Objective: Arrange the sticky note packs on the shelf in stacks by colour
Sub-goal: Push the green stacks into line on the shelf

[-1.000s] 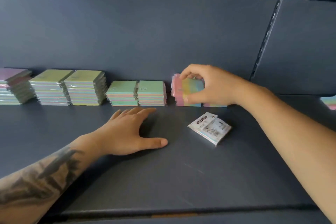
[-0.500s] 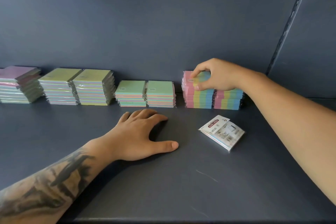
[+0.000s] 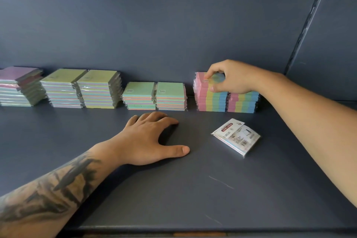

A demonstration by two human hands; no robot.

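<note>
Sticky note packs stand in stacks along the back of the dark shelf (image 3: 193, 189). Two striped stacks, pink to blue, stand side by side: a taller left one (image 3: 210, 101) and a lower right one (image 3: 243, 103). My right hand (image 3: 230, 79) lies over the taller stack, thumb and fingers pinching its top pack (image 3: 201, 81). My left hand (image 3: 150, 138) rests flat on the shelf, fingers spread, holding nothing. A loose pack (image 3: 236, 136) lies label side up in front of the striped stacks.
Two green-topped stacks (image 3: 139, 95) (image 3: 171, 95) stand left of the striped ones. Further left are two taller yellow-green stacks (image 3: 63, 89) (image 3: 100, 89) and a pink-topped stack (image 3: 19, 85). A slotted upright (image 3: 303, 31) divides the back panel at the right.
My right hand has laid the striped pack, earlier held tilted in front of the stacks, flat on top of the left striped stack. My left hand has stayed in place.
</note>
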